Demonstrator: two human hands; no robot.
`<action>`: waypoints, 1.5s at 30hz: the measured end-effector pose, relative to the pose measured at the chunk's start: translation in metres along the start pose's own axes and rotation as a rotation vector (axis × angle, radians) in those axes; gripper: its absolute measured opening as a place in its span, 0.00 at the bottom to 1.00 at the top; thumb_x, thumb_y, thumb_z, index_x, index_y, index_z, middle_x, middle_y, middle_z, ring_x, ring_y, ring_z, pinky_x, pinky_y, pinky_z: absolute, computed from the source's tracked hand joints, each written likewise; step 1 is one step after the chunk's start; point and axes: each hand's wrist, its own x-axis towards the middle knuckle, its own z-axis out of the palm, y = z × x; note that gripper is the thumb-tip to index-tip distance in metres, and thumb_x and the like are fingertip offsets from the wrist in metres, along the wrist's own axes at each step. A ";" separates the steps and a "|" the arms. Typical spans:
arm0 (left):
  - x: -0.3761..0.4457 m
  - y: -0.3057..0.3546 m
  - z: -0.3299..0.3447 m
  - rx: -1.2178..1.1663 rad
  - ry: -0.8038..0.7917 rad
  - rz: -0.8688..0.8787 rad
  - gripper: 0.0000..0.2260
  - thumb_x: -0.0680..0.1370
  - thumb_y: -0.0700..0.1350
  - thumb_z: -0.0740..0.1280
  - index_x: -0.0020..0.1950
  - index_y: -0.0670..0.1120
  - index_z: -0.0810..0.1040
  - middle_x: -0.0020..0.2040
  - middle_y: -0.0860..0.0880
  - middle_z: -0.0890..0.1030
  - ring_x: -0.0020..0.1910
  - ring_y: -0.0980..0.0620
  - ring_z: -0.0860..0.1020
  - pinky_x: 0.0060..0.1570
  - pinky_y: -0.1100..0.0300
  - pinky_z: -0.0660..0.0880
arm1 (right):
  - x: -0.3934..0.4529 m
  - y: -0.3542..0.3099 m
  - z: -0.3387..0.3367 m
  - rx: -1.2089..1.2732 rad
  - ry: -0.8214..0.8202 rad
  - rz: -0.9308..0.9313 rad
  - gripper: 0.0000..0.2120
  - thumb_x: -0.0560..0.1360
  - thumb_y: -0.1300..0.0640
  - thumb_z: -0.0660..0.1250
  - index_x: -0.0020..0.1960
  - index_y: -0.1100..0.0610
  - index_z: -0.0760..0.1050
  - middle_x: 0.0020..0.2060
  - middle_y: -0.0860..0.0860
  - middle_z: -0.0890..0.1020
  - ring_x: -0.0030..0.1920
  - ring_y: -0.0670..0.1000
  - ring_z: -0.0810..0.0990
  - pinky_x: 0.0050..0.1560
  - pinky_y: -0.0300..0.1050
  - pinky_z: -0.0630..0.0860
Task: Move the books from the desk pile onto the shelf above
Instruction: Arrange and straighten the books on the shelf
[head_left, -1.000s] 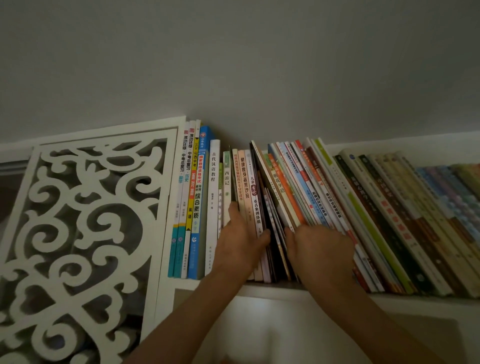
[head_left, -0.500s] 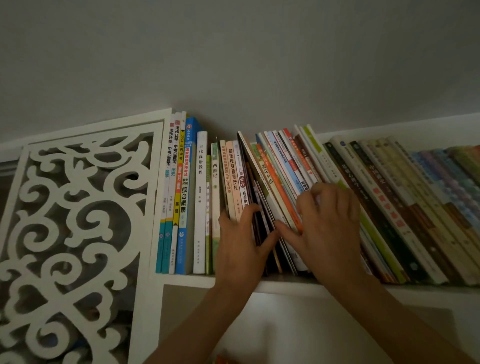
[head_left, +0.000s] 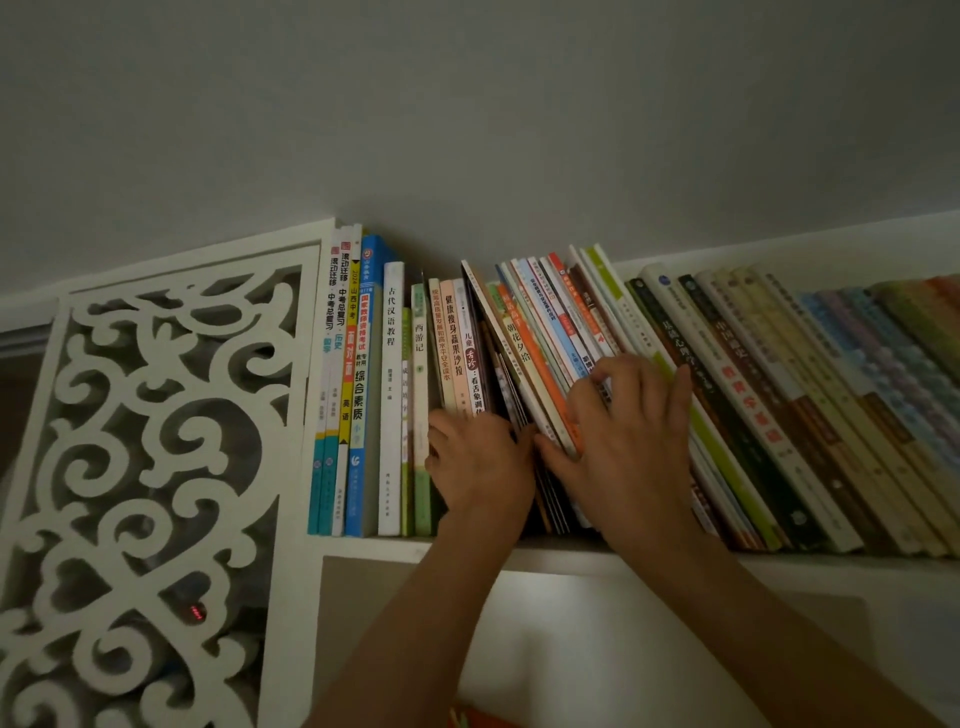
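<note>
A long row of books (head_left: 737, 395) fills the white shelf (head_left: 779, 564). At the left, several books (head_left: 392, 395) stand upright; from the middle rightward they lean left. My left hand (head_left: 478, 467) grips three pale-spined upright books (head_left: 457, 353) near their base, thumb on their left side and fingers in the dark gap (head_left: 506, 395) on their right. My right hand (head_left: 628, 441) lies spread across the spines of the thin leaning books (head_left: 545, 338) just right of that gap, its thumb at the gap's edge. The desk pile is out of view.
A white carved lattice panel (head_left: 156, 441) closes the shelf's left end, with a small red light (head_left: 196, 612) behind it. Grey wall rises above the books. Below the shelf is a lit white recess (head_left: 597, 623); something orange (head_left: 467, 719) shows at the bottom edge.
My right hand has slid up from the base of the leaning books and spread over their spines. My left hand has kept its hold on the pale upright books.
</note>
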 end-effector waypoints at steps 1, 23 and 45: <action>-0.001 0.003 0.001 -0.006 -0.007 -0.022 0.17 0.79 0.54 0.61 0.62 0.48 0.76 0.65 0.42 0.62 0.64 0.44 0.64 0.65 0.50 0.63 | 0.000 0.000 -0.001 -0.001 -0.005 0.001 0.23 0.63 0.43 0.74 0.47 0.59 0.75 0.52 0.61 0.76 0.58 0.62 0.71 0.65 0.68 0.61; -0.020 -0.009 0.003 -0.563 0.273 0.121 0.03 0.74 0.44 0.69 0.45 0.48 0.82 0.74 0.45 0.62 0.74 0.49 0.58 0.69 0.55 0.63 | 0.000 0.005 0.002 0.059 0.015 -0.004 0.20 0.64 0.42 0.70 0.46 0.57 0.74 0.52 0.58 0.76 0.59 0.60 0.72 0.63 0.68 0.64; -0.008 -0.070 -0.013 -0.722 -0.091 0.312 0.32 0.69 0.64 0.62 0.64 0.78 0.44 0.73 0.58 0.58 0.72 0.53 0.58 0.68 0.40 0.62 | -0.014 -0.024 0.002 0.269 -0.069 0.022 0.21 0.68 0.36 0.61 0.42 0.53 0.77 0.62 0.55 0.73 0.67 0.57 0.63 0.64 0.71 0.62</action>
